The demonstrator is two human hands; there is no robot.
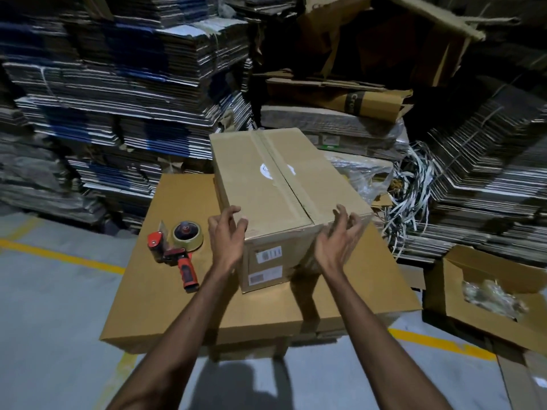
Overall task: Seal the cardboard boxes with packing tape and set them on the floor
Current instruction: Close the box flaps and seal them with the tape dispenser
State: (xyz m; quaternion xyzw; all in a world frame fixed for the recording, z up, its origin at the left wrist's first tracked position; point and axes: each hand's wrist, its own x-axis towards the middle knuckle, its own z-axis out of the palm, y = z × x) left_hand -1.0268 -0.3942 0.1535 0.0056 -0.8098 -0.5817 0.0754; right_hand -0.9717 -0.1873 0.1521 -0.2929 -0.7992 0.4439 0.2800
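Hands, left hand (pixel 226 232) and right hand (pixel 337 236), released with fingers spread beside taped cardboard box (pixel 284 184).

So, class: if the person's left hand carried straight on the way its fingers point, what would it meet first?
Most likely the cardboard box: the left hand points at its near left corner, fingers almost touching it.

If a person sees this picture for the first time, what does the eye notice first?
First, the closed cardboard box in the middle, on a low cardboard stack, with the left hand and right hand at its near corners. Beside it on the left lies a red tape dispenser.
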